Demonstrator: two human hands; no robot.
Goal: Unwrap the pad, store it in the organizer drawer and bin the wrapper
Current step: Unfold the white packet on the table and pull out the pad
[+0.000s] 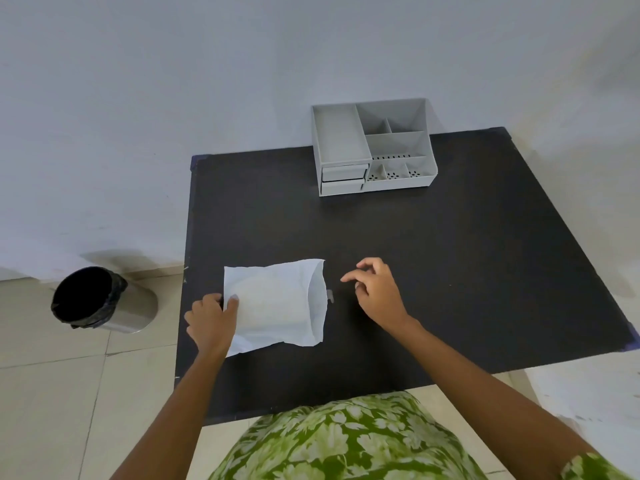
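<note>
A white wrapped pad (277, 304) lies flat on the black table (450, 254), near its front left. The wrapper's right flap stands partly lifted, with a small tab sticking out at its right edge. My left hand (213, 323) pinches the wrapper's left edge, thumb on top. My right hand (377, 289) hovers just right of the flap with fingers loosely curled, holding nothing. The grey organizer (372, 147) stands at the table's far edge; its two small drawers at the lower left are closed.
A round metal bin (104, 299) with a black liner stands on the tiled floor left of the table. A white wall runs behind the table. My green patterned clothing fills the bottom of the view.
</note>
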